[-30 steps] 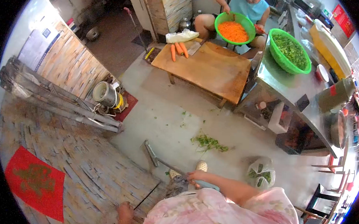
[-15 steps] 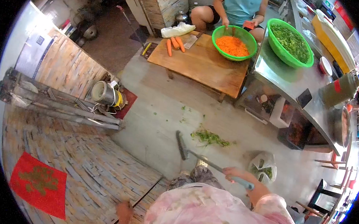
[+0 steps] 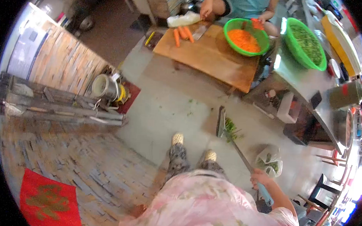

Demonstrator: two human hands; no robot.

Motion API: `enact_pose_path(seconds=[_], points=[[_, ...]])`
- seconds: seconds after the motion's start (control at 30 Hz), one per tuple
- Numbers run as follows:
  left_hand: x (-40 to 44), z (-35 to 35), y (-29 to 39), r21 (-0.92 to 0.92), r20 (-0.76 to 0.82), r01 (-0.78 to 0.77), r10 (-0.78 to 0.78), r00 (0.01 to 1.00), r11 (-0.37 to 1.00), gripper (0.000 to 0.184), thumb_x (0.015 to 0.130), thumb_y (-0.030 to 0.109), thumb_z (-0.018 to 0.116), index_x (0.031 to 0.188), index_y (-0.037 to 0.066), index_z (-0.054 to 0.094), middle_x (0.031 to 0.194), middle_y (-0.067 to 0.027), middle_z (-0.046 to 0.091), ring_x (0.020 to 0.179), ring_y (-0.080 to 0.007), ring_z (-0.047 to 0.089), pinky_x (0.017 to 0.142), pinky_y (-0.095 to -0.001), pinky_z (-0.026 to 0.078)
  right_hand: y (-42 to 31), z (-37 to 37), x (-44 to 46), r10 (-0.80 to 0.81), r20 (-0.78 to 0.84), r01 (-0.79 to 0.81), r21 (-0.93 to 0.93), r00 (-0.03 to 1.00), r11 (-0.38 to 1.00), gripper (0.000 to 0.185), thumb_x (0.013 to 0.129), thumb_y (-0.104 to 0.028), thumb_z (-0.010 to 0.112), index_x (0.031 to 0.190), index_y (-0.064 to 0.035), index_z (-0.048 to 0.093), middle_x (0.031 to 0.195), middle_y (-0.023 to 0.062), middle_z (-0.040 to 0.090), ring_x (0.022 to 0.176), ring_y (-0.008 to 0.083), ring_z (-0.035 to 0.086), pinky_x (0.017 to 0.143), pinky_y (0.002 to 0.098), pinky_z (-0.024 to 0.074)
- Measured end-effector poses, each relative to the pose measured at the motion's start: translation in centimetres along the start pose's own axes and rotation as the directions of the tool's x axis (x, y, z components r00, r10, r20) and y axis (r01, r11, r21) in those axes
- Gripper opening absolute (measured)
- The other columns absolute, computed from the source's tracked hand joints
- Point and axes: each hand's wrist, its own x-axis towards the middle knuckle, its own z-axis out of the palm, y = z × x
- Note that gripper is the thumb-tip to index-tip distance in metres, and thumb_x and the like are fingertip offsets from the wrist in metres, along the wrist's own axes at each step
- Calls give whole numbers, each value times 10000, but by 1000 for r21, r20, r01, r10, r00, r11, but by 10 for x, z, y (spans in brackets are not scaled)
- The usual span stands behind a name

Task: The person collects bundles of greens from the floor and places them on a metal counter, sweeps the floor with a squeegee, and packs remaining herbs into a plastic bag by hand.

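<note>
My right hand [image 3: 260, 179] is wrapped round the handle of a broom [image 3: 241, 154], near its light blue end. The broom's narrow head [image 3: 221, 121] rests on the floor, against a small heap of green leaves and stems [image 3: 231, 130]. My left hand [image 3: 139, 210] hangs low beside my shirt, blurred and partly hidden, so its fingers do not show. To the right of the broom, a clear plastic bag [image 3: 269, 160] with greens in it sits on the floor.
A wooden low table [image 3: 208, 53] bears carrots [image 3: 182, 34] and a green basin [image 3: 229, 40] of shredded carrot. Behind it sits another person [image 3: 247, 10]. A metal counter [image 3: 291, 80] with a basin of greens [image 3: 305, 44] stands right; a bucket [image 3: 103, 87] stands left.
The broom's head has swung right, and the leaves are gathered into a tighter heap further right. My feet have come into fuller view. The other person's hand has left the basin.
</note>
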Motion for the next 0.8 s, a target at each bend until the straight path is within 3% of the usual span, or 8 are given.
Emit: enact_pose_path(seconds=[0.17,0.23,0.37,0.4,0.47,0.53,0.73,0.8], points=[[31,-12,-30,-186,43,-53,62,997,981,227,786,199,486,908,45,600,743,-175,595,757,-321,570,674,-428,438,-38,111,-7,-28,142,15,94,990,995,300,802,-74,502,1092,-101,432,637,43,457,496,130,439,409,264,359],[44,-22,-43,-225,44,-53,64,997,973,229,787,200,485,911,44,598,747,-176,594,758,-322,570,675,-428,438,-63,157,19,19,186,-45,136,982,990,365,809,-92,509,1160,-80,409,644,43,467,496,130,443,410,260,361],[61,-40,-62,-268,43,-48,61,997,962,232,790,201,483,918,41,593,755,-179,593,760,-325,569,677,-428,438,-102,246,146,-106,432,164,-98,896,982,399,830,-129,463,1216,-77,379,549,37,416,430,125,417,359,267,358],[63,-46,-64,-273,37,-50,63,997,961,233,791,202,483,920,41,592,757,-179,593,760,-325,569,677,-428,437,-131,285,140,-61,474,66,6,879,998,363,830,-131,461,1185,-88,397,507,19,393,392,127,401,342,265,352],[70,-55,-65,-286,31,-52,63,998,957,235,792,202,482,923,39,590,761,-181,592,761,-326,569,678,-428,437,-158,334,189,-39,523,145,-163,851,976,333,824,-132,456,1154,-118,413,500,4,388,373,118,389,324,263,338],[76,-64,-68,-296,26,-51,61,998,954,237,794,203,481,927,38,587,765,-182,592,762,-328,568,678,-429,437,-184,377,197,9,440,69,-161,898,985,307,821,-154,465,1125,-143,424,497,-10,385,370,106,391,317,253,325],[110,-94,-66,-276,16,-90,98,995,957,243,798,206,478,937,34,580,777,-186,590,765,-332,567,681,-429,437,-190,344,201,-4,382,130,-303,924,944,236,833,-196,450,1061,-136,440,515,-12,399,375,98,397,317,234,309],[125,-106,-64,-273,11,-104,111,994,956,245,799,206,477,941,33,578,781,-188,589,766,-333,567,682,-429,437,-173,304,179,-69,303,98,-83,950,992,198,840,-195,444,1023,-119,447,522,-10,406,382,97,397,316,225,297]])
